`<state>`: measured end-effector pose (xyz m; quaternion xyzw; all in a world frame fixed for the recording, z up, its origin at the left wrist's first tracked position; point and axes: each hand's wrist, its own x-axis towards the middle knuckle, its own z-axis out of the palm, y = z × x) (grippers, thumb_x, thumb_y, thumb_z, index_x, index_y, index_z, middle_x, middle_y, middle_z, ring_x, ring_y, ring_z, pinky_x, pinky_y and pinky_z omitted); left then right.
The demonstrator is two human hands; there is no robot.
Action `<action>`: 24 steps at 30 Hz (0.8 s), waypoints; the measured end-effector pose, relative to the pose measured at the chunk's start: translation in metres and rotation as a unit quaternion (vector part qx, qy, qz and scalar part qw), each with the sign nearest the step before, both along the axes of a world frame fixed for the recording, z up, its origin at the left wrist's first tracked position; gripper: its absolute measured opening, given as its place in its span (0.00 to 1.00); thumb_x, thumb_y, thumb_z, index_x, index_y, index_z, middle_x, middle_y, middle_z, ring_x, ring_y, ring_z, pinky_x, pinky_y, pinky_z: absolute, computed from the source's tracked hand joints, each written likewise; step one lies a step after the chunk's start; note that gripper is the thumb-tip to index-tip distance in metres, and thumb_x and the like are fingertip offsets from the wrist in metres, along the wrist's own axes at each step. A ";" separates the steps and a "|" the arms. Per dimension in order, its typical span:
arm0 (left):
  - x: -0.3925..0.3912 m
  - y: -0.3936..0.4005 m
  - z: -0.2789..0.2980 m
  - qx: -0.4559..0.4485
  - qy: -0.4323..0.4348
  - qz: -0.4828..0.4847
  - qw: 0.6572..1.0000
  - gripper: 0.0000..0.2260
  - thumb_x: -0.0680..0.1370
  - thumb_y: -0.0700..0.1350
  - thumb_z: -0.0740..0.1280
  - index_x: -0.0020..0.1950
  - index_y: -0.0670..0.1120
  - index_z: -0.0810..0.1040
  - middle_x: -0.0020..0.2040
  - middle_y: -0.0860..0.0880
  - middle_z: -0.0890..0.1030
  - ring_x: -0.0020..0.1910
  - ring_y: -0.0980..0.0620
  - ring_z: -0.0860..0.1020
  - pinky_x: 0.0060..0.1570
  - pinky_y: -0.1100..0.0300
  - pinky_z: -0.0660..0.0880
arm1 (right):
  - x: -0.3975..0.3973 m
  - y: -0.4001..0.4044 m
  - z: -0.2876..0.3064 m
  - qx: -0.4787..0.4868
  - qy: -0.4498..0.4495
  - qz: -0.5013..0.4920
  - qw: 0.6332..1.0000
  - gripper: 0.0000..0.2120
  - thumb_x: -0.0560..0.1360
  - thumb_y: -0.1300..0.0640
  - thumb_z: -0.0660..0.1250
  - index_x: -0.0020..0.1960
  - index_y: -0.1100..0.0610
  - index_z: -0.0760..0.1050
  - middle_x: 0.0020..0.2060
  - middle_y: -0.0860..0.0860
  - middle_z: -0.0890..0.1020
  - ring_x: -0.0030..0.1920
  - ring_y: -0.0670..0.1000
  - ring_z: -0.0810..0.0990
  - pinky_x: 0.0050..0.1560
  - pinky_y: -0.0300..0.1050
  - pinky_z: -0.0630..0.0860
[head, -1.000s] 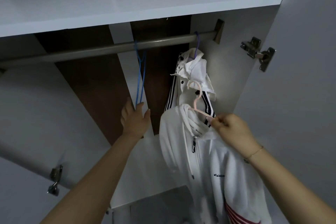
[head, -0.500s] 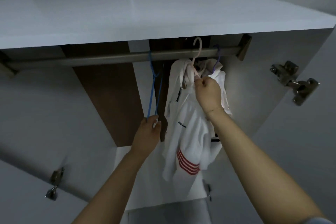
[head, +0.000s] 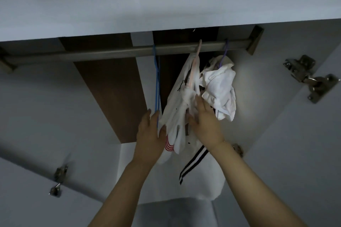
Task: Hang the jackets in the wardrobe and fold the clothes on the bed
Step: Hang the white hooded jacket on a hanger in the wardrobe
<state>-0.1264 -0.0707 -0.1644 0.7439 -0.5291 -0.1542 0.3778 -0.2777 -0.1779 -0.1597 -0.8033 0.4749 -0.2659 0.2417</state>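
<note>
Wardrobe interior seen from below, with a metal hanging rail [head: 110, 52] running beneath a white shelf [head: 147, 5]. Three hangers sit on the rail: an empty blue hanger [head: 157, 83] at left, a pink hanger [head: 196, 64] at centre, and a purple hanger [head: 224, 55] at right. From the pink hanger hangs a white jacket with red stripes [head: 177, 112], its dark zip pull visible near the collar and the red bands showing low on one sleeve. From the purple hanger hangs a second white jacket with black stripes [head: 219, 90], just beside the first and partly behind it. The left hand [head: 150, 134] is raised with its fingers extended and slightly apart, the fingertips at the lower end of the blue hanger and the thumb against the edge of the red-striped jacket. The right hand [head: 204, 121] rests flat against that jacket's other side, fingers straight and close together, holding nothing. Door hinges [head: 310, 77] are fixed to the open right door, and further hinge hardware [head: 58, 180] appears at lower left.
</note>
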 end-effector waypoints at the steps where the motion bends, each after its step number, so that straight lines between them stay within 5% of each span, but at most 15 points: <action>1: -0.002 0.007 0.000 -0.011 -0.036 0.002 0.999 0.24 0.81 0.40 0.63 0.77 0.44 0.62 0.76 0.39 0.62 0.73 0.42 0.63 0.72 0.44 0.62 | -0.005 0.013 -0.002 -0.005 0.000 0.001 1.000 0.31 0.80 0.55 0.63 0.78 0.59 0.54 0.76 0.56 0.60 0.76 0.54 0.58 0.74 0.40 0.56; 7: -0.011 0.055 0.003 -0.026 -0.236 -0.047 0.970 0.25 0.81 0.46 0.64 0.77 0.46 0.62 0.78 0.40 0.60 0.76 0.40 0.60 0.74 0.39 0.57 | -0.030 0.092 0.006 -0.086 0.113 -0.048 0.989 0.32 0.80 0.45 0.60 0.79 0.57 0.54 0.77 0.56 0.60 0.76 0.55 0.58 0.75 0.52 0.59; 11: -0.002 0.092 0.001 0.022 -0.295 -0.102 0.950 0.30 0.82 0.57 0.56 0.80 0.54 0.46 0.81 0.47 0.45 0.80 0.47 0.45 0.76 0.44 0.45 | -0.048 0.156 0.011 -0.074 0.170 -0.108 0.977 0.35 0.80 0.38 0.54 0.80 0.54 0.49 0.79 0.54 0.53 0.78 0.54 0.51 0.77 0.53 0.52; 15: -0.012 0.146 -0.008 0.019 -0.291 -0.198 0.936 0.32 0.80 0.64 0.52 0.80 0.57 0.43 0.81 0.50 0.40 0.79 0.49 0.41 0.75 0.42 0.42 | -0.072 0.238 0.002 -0.060 0.218 -0.146 0.963 0.37 0.77 0.33 0.47 0.80 0.51 0.45 0.79 0.50 0.48 0.79 0.51 0.46 0.78 0.54 0.47; 24: -0.080 0.251 -0.035 0.037 -0.264 -0.383 0.884 0.30 0.79 0.64 0.40 0.78 0.58 0.33 0.78 0.53 0.32 0.76 0.53 0.30 0.75 0.42 0.36 | -0.140 0.419 -0.028 0.031 0.265 -0.311 0.912 0.33 0.80 0.35 0.42 0.79 0.48 0.39 0.79 0.46 0.41 0.78 0.47 0.38 0.78 0.51 0.40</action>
